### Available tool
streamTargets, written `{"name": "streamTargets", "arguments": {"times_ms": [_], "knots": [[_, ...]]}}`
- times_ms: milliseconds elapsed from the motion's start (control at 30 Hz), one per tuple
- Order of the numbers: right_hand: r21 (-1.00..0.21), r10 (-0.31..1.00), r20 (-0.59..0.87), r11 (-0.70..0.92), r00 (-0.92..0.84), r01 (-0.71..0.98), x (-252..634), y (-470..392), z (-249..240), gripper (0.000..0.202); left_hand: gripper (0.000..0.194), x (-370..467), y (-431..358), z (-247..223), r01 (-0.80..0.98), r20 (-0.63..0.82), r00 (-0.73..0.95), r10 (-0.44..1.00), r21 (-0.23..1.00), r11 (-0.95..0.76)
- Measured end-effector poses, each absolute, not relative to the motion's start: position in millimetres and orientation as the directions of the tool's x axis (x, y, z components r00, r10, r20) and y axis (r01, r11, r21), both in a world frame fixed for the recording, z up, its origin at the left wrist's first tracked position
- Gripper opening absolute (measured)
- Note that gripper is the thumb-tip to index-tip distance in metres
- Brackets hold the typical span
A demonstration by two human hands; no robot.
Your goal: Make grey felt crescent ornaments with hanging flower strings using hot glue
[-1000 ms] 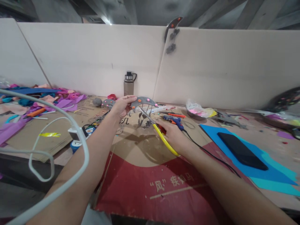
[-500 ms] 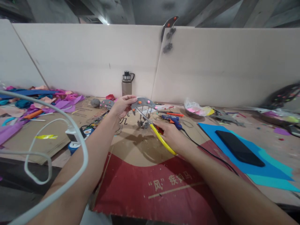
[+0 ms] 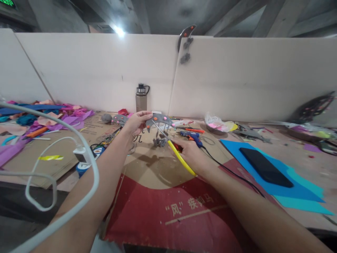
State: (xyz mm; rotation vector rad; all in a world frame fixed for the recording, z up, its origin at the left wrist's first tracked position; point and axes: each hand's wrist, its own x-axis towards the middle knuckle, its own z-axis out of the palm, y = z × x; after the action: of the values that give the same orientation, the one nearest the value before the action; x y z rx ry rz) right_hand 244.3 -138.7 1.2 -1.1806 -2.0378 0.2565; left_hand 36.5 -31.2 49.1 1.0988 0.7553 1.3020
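My left hand pinches one end of a grey crescent-shaped piece dotted with orange and pink spots. Thin strings with dark grey clumps hang below it. In my right hand are yellow-handled scissors, their blades pointing up and left to the underside of the crescent near my left fingers. Whether the blade tips touch it cannot be made out. Underneath both hands lies a brown and red cardboard sheet.
A bottle stands by the white partition. To the right are a blue glue gun and a black phone on blue sheets. Colourful scraps lie left, behind a white cable looping close by.
The view has tilted slightly upward, so most things sit a little lower in the picture. Both hands keep the crescent and the scissors in nearly the same pose.
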Motion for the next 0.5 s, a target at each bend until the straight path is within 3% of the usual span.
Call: {"name": "streamTargets", "arguments": {"times_ms": [233, 500], "knots": [[-0.548, 0.81, 0.546, 0.537, -0.213, 0.641, 249, -134, 1, 0.026, 0.013, 30, -23, 45, -0.437, 0.119, 0.054, 0.991, 0.896, -0.084], [-0.559, 0.809, 0.497, 0.575, -0.314, 0.598, 247, -130, -3, 0.037, 0.014, 22, -15, 42, -0.498, 0.096, 0.028, 0.995, 0.865, -0.069]]}}
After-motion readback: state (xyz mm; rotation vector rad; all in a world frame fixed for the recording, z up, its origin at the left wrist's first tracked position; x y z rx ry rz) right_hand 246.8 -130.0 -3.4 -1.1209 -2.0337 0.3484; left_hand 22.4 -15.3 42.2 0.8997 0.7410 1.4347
